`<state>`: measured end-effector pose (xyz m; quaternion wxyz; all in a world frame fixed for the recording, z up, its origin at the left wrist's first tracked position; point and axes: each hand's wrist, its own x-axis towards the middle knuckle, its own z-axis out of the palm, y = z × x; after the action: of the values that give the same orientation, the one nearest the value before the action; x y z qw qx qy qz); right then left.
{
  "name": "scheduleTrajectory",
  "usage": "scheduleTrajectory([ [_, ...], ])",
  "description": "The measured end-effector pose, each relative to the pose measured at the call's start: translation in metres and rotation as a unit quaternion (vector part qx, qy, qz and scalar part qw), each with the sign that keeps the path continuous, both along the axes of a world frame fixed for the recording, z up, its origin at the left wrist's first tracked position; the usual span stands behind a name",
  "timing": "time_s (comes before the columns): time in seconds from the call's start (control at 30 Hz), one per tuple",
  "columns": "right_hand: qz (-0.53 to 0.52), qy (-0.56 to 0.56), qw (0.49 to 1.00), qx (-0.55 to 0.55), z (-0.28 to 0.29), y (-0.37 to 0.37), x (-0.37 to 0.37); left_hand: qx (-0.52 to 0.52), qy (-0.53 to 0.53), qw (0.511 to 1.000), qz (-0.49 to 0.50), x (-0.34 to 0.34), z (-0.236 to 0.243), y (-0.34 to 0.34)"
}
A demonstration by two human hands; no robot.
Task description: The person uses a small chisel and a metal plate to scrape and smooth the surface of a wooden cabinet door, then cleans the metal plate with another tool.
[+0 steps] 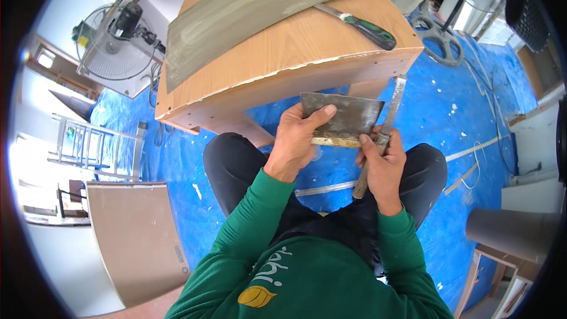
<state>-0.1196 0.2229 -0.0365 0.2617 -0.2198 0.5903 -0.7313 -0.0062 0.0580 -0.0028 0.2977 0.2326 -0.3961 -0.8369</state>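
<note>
My left hand (293,139) grips a wide, flat steel putty scraper (347,115) at its left end, thumb on the face. A pale, worn strip runs along the scraper's lower edge. In my right hand (384,165) is a narrow putty knife (395,103) with a worn handle, its blade pointing up and away from me. The knife crosses close by the scraper's right edge, and my right fingertips are at the scraper's lower right corner. Both tools are held above my lap, in front of the wooden table (295,41).
Across the tabletop lies a long strip (236,20) coated in grey-green. A tool with a green and black handle (371,31) rests beside it. Blue sheeting (195,212) covers the floor. Fans (115,41) stand left and right; a ladder (97,147) and brown board (139,236) are at left.
</note>
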Motion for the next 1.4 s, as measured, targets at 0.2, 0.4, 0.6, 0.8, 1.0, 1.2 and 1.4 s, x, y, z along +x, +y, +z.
scheduleTrajectory([
  [0.2,-0.007,-0.017,1.0,-0.002,0.001,-0.001,0.002,0.008,0.008,1.0,0.018,-0.003,0.008,0.005],
  [0.4,0.0,-0.009,1.0,0.003,0.002,0.001,0.0,0.004,0.004,1.0,0.011,-0.001,0.004,0.004],
  [0.6,-0.005,-0.02,1.0,0.005,0.003,0.0,0.003,0.002,0.01,1.0,0.006,-0.001,0.009,0.004],
  [0.8,-0.003,-0.011,1.0,0.001,0.001,0.0,0.002,0.019,0.01,1.0,-0.005,0.003,-0.002,0.0],
  [1.0,0.004,-0.002,1.0,-0.001,0.0,0.0,0.002,0.012,0.007,1.0,0.012,0.0,0.0,0.003],
  [1.2,0.005,-0.003,1.0,0.001,-0.001,-0.001,0.002,0.022,0.007,1.0,0.013,0.002,0.005,0.005],
  [1.4,-0.005,-0.009,1.0,-0.005,0.002,-0.002,0.004,0.02,0.007,1.0,0.006,0.005,-0.01,0.001],
])
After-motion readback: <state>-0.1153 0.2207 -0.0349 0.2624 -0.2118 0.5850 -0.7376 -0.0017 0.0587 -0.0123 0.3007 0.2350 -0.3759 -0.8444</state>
